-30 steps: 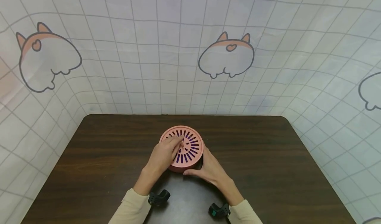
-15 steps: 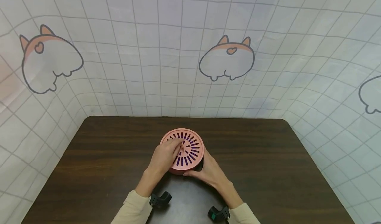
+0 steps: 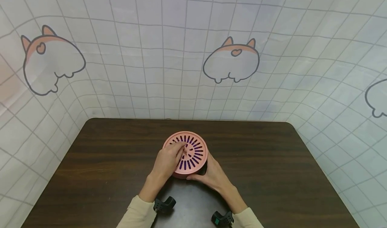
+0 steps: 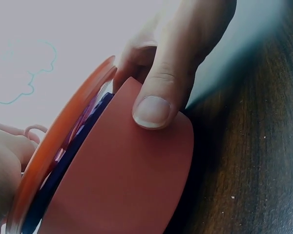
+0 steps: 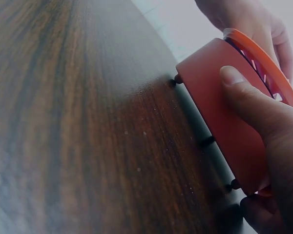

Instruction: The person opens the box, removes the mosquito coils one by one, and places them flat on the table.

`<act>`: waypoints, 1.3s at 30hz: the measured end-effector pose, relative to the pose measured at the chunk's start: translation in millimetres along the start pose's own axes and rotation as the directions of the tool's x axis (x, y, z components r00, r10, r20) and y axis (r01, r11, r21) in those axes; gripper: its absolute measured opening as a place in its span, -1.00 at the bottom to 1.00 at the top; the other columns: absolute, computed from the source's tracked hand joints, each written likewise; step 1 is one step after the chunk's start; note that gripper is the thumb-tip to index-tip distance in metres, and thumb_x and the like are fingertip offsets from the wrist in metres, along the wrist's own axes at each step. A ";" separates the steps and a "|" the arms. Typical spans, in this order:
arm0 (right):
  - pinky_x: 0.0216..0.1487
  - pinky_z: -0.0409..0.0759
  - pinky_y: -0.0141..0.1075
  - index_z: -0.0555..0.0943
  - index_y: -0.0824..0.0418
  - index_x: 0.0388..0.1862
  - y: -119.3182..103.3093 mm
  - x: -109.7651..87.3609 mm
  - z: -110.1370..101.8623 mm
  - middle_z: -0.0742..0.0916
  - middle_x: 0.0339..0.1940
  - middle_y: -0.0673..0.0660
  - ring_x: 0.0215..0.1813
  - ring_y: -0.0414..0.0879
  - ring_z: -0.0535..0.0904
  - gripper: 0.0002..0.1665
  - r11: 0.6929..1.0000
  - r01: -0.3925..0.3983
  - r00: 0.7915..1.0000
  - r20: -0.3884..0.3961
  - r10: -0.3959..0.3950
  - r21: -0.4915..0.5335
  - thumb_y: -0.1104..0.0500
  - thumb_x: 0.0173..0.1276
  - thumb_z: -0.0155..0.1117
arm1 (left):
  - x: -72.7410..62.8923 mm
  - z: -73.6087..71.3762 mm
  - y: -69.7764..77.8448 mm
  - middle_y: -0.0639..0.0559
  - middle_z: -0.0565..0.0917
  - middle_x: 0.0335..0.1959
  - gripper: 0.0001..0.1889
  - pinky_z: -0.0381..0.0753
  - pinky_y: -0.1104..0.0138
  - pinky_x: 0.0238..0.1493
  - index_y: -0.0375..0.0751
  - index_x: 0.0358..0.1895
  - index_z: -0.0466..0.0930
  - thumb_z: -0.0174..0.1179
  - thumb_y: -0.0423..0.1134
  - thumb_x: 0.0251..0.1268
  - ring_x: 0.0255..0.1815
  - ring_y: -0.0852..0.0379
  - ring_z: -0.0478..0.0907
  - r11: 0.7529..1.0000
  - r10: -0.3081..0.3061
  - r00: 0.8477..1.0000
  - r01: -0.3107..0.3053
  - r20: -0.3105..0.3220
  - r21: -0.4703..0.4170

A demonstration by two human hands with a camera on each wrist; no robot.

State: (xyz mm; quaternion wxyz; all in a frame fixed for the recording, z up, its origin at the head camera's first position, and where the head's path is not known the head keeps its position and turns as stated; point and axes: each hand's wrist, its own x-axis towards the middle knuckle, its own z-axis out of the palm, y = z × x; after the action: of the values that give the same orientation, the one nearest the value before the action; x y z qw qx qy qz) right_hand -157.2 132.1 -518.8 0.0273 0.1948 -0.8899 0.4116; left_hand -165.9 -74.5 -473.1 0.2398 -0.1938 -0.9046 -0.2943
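Observation:
A round pink box stands near the middle of the table. Its lid has slots radiating from the centre, with dark purple showing through them. My left hand reaches over the lid and pinches the small knob at its centre. From the right, my right hand grips the side of the base, thumb in front. In the left wrist view, the reddish base has a dark blue band above it, and a gap shows beneath the lid rim. Small black feet appear under the base in the right wrist view.
The dark wooden table has rounded far corners. A white gridded curtain with cartoon animal drawings surrounds its back and sides. Black wrist cameras sit at both cuffs, close above the tabletop.
The head view has shifted slightly, so the table and box sit a little lower in it. Both hands keep the same hold on the lid knob and the base.

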 end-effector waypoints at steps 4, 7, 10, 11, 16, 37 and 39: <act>0.46 0.38 -0.05 -0.09 -0.16 0.67 -0.7 -0.1 0.5 0.32 0.59 -0.10 0.54 -0.14 0.34 0.54 1.000 -0.001 1.000 -0.004 0.001 -0.005 -0.43 -0.19 0.59 | -0.3 -0.5 1.3 -0.06 0.80 -0.05 -0.77 0.66 0.12 0.08 -0.14 0.03 0.73 0.26 -0.27 0.36 0.03 -0.01 0.75 1.000 -0.011 1.000 0.011 -0.003 -0.002; 0.45 0.39 -0.04 -0.07 -0.11 0.67 -1.1 -0.3 0.6 0.33 0.59 -0.06 0.53 -0.12 0.34 0.54 1.000 0.010 1.000 -0.013 -0.011 -0.015 -0.42 -0.19 0.59 | 0.0 -1.1 1.6 -0.06 0.80 -0.05 -0.77 0.66 0.12 0.08 -0.14 0.03 0.73 0.26 -0.27 0.37 0.03 -0.01 0.75 1.000 -0.014 1.000 0.014 -0.002 0.001; 0.45 0.39 -0.03 -0.07 -0.09 0.67 -1.9 -0.6 0.4 0.34 0.59 -0.03 0.53 -0.10 0.35 0.54 1.000 0.016 1.000 -0.021 -0.017 -0.023 -0.41 -0.18 0.60 | 0.7 -2.2 0.9 -0.06 0.80 -0.05 -0.78 0.66 0.12 0.07 -0.15 0.02 0.73 0.26 -0.28 0.36 0.02 -0.02 0.75 1.000 -0.012 1.000 0.012 -0.004 0.007; 0.45 0.39 -0.03 -0.07 -0.09 0.67 -2.2 -0.6 0.3 0.34 0.59 -0.02 0.53 -0.09 0.35 0.54 1.000 0.016 1.000 -0.021 -0.016 -0.022 -0.40 -0.18 0.61 | 0.9 -2.7 0.5 -0.07 0.80 -0.05 -0.78 0.66 0.12 0.07 -0.15 0.02 0.73 0.26 -0.28 0.36 0.03 -0.02 0.75 1.000 -0.013 1.000 0.013 -0.006 0.010; 0.46 0.36 -0.01 -0.09 -0.10 0.67 -4.1 -0.8 -0.4 0.32 0.60 0.04 0.54 -0.04 0.34 0.56 0.999 -0.032 0.999 -0.017 0.031 -0.041 -0.42 -0.19 0.60 | 2.0 -7.8 -1.6 -0.08 0.80 -0.05 -0.78 0.66 0.09 0.07 -0.16 0.02 0.73 0.24 -0.29 0.38 0.03 -0.03 0.74 1.000 -0.024 1.000 0.024 -0.016 0.018; 0.44 0.35 0.11 0.01 0.19 0.65 -6.4 -5.0 0.9 0.31 0.60 0.22 0.55 0.14 0.32 0.58 0.989 -0.130 0.992 -0.015 0.129 -0.076 -0.48 -0.19 0.55 | 6.0 -32.3 -18.0 -0.09 0.81 -0.14 -0.81 0.70 0.09 -0.04 -0.21 -0.04 0.74 0.25 -0.31 0.36 -0.11 -0.03 0.77 0.997 -0.070 0.990 0.073 -0.121 0.023; 0.44 0.36 0.12 0.02 0.21 0.65 -6.3 -4.7 1.4 0.31 0.60 0.24 0.55 0.16 0.32 0.58 0.990 -0.117 0.993 -0.019 0.116 -0.079 -0.48 -0.19 0.55 | 5.7 -35.3 -20.6 -0.10 0.81 -0.14 -0.81 0.71 0.09 -0.04 -0.22 -0.03 0.74 0.25 -0.30 0.36 -0.11 -0.03 0.77 0.996 -0.085 0.989 0.088 -0.123 0.021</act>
State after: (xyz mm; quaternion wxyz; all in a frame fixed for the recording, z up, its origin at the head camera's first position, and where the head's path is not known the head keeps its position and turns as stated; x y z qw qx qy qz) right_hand -150.4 128.9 -516.1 0.0171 0.1382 -0.9153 0.3780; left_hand -169.4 -110.8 -453.9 0.2842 -0.1330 -0.8995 -0.3039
